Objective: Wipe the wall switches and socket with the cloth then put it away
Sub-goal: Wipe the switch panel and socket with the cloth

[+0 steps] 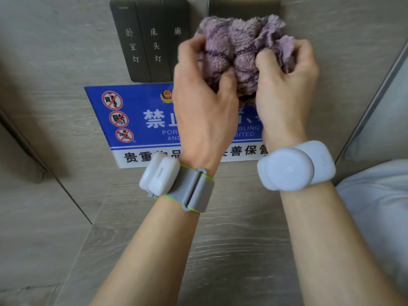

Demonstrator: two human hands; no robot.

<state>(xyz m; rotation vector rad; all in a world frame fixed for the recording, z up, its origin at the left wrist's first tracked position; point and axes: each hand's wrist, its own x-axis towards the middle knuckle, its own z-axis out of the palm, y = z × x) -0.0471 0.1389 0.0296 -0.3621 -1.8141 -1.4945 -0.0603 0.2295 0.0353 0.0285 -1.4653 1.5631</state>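
A fluffy purple cloth (242, 45) is bunched up between both hands in front of the wall. My left hand (201, 96) grips its left side and my right hand (287, 85) grips its right side. A dark three-key switch panel (145, 40) with Chinese labels sits on the wall just left of the cloth; its right key is partly hidden by my left hand. A second dark plate (242, 7), possibly the socket, shows above the cloth, mostly covered by it.
A blue and white warning sign (132, 120) is fixed below the switches. The wall is grey wood-grain panelling (55, 51). White bedding or a pillow (379, 195) lies at the right edge. Both wrists carry white devices.
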